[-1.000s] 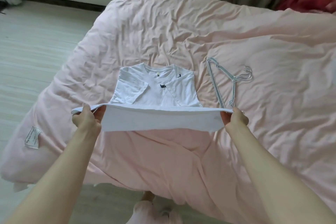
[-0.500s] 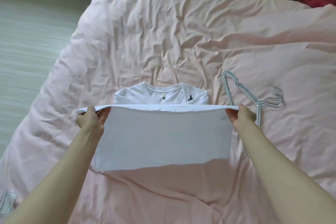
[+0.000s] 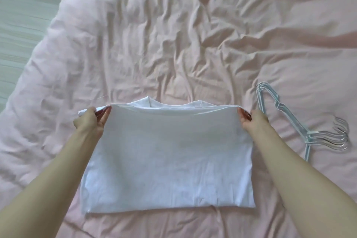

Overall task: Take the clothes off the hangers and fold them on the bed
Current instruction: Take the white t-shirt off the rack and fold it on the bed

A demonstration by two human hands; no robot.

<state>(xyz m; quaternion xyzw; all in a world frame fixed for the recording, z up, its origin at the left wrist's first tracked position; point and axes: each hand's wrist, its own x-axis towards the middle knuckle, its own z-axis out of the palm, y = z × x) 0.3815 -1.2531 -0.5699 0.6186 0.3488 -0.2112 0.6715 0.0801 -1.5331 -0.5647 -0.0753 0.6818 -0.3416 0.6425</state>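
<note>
A white T-shirt [image 3: 170, 156] lies on the pink bed cover [image 3: 173, 44], its lower half brought up over the upper half. Only a strip of the collar shows beyond the raised hem. My left hand [image 3: 90, 121] pinches the hem's left corner and my right hand [image 3: 251, 121] pinches its right corner. Both hold the hem just above the shirt's shoulder line. A stack of several pale wire hangers [image 3: 301, 123] lies on the cover just right of my right hand, hooks pointing right.
The rumpled pink cover spreads far beyond the shirt. The bed's left edge drops to a pale wooden floor [image 3: 21, 15] at the upper left.
Both hands carried the hem away from me, over the shirt towards the collar. The folded sleeves and the small dark print are now covered. The view has tilted down and closer.
</note>
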